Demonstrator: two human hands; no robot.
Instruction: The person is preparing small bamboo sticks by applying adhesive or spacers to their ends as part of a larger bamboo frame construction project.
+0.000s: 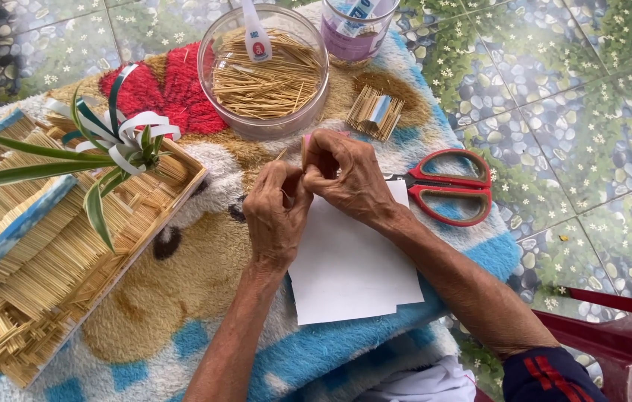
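Head view: left hand [277,212] & right hand [346,177] meet mid-frame, fingertips pinched together on a thin stick [302,149], held upright over the patterned blanket [204,290]. Both hands clenched on it. White paper [353,268] lies just under the wrists. Clear round bowl [264,71] behind the hands, filled w/ loose thin sticks; glue tube [256,33] stands in it. Clear cup [359,30] beside the bowl, contents hard to tell. Small stick bundle [375,113] near the bowl. Red scissors [450,186] right of the hands. Stick-built tray [70,253] at left, holding stick panels & a green-white plant [107,152].
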